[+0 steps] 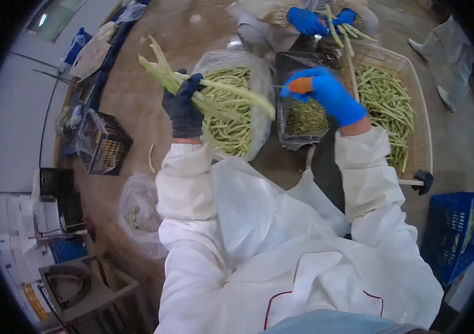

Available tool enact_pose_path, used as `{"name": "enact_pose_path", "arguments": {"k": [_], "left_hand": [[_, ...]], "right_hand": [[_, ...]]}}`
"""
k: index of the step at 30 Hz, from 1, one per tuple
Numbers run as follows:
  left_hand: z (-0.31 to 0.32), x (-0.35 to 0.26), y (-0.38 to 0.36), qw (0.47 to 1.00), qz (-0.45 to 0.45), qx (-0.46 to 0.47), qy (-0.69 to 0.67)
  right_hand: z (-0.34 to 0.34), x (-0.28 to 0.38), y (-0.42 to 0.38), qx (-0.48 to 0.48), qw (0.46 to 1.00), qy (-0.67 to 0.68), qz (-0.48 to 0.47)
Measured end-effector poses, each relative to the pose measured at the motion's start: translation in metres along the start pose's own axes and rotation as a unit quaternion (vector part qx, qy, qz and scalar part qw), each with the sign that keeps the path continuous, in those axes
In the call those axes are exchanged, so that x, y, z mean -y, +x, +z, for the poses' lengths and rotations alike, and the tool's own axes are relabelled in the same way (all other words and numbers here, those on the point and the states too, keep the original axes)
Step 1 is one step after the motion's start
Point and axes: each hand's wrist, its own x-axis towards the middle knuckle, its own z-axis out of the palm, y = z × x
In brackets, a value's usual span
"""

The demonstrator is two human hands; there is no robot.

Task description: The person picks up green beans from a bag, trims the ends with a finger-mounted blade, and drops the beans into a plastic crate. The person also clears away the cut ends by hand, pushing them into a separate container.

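My left hand (184,106), in a dark glove, is closed around a bunch of long, flat green beans (162,71) that stick out on both sides of the fist. Apart from it, on the right, my right hand (326,97) in a blue glove grips a small knife by its orange handle (301,85); its thin blade points left toward the bean ends. Below the bunch is a plastic-lined container of green beans (228,131). Under my right hand sits a black crate (304,131) lined with plastic, with green trimmings inside.
A beige crate (427,133) full of green beans stands at right. Opposite, another person's blue-gloved hands (308,22) hold beans. A clear plastic bag (141,214) lies on the floor at left, near a black crate (103,142). A blue crate (454,234) is at lower right.
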Motion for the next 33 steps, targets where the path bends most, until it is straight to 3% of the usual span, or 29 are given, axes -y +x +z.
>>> {"name": "enact_pose_path", "arguments": {"k": [3, 5, 7, 8, 9, 11, 14, 16, 17, 19, 20, 21, 22, 24, 25, 26, 28, 29, 31, 33], "left_hand": [[-0.027, -0.002, 0.014, 0.998, 0.014, -0.064, 0.016], [-0.046, -0.003, 0.022, 0.994, 0.000, -0.107, -0.022], [-0.081, 0.006, 0.037, 0.992, -0.026, -0.111, -0.060], [-0.083, 0.003, 0.036, 0.990, -0.018, -0.126, -0.054], [-0.084, -0.002, 0.035, 0.989, -0.010, -0.141, -0.047], [-0.081, -0.007, 0.032, 0.988, 0.002, -0.149, -0.050], [-0.055, -0.004, 0.025, 0.992, 0.011, -0.119, -0.047], [-0.028, -0.006, 0.016, 0.995, 0.022, -0.100, -0.015], [-0.019, -0.008, 0.011, 0.996, 0.025, -0.090, -0.005], [0.005, -0.010, -0.003, 0.998, 0.035, -0.054, -0.002], [0.005, -0.018, -0.005, 0.992, -0.120, -0.049, -0.006], [0.014, -0.019, -0.014, 0.990, -0.124, -0.042, -0.042], [0.002, -0.010, -0.007, 0.978, -0.180, -0.019, -0.101], [0.009, -0.020, -0.004, 0.984, -0.129, -0.055, -0.110], [0.012, -0.025, -0.004, 0.986, -0.103, -0.072, -0.114], [0.008, -0.025, -0.001, 0.985, -0.043, -0.089, -0.144], [-0.036, 0.001, 0.024, 0.991, 0.001, -0.125, -0.056], [-0.048, 0.004, 0.027, 0.990, 0.069, -0.094, -0.085], [-0.056, 0.007, 0.030, 0.993, 0.083, -0.086, -0.014], [-0.047, 0.002, 0.026, 0.989, 0.042, -0.068, 0.124]], "right_hand": [[-0.026, 0.004, -0.010, -0.047, 0.997, 0.047, -0.038], [-0.048, 0.000, -0.016, -0.128, 0.980, 0.143, -0.059], [-0.091, -0.034, -0.022, -0.266, 0.958, -0.033, -0.105], [-0.108, -0.047, -0.022, -0.282, 0.951, -0.110, -0.068], [-0.124, -0.061, -0.023, -0.295, 0.937, -0.186, -0.029], [-0.143, -0.073, -0.025, -0.212, 0.911, -0.310, 0.168], [-0.080, -0.046, -0.015, -0.267, 0.800, -0.512, 0.165], [-0.035, -0.043, 0.006, -0.287, 0.866, -0.396, -0.106], [0.004, -0.017, 0.009, -0.224, 0.931, -0.280, -0.067], [0.047, -0.047, 0.030, -0.075, 0.982, -0.174, 0.010], [0.067, -0.035, 0.026, 0.057, 0.997, -0.058, 0.009], [0.083, -0.089, 0.043, 0.064, 0.995, 0.020, 0.079], [0.083, -0.074, 0.042, 0.078, 0.991, 0.040, 0.099], [0.079, -0.053, 0.041, 0.028, 0.992, 0.023, 0.124], [0.075, -0.048, 0.041, -0.009, 0.990, -0.001, 0.143], [0.054, -0.046, 0.036, -0.066, 0.993, -0.049, 0.084], [0.040, -0.050, 0.038, -0.134, 0.985, -0.105, -0.032], [0.037, -0.041, 0.033, -0.171, 0.963, -0.208, -0.020], [0.029, -0.025, 0.016, -0.241, 0.887, -0.393, 0.002], [0.036, -0.033, 0.016, -0.213, 0.862, -0.460, -0.024]]}}
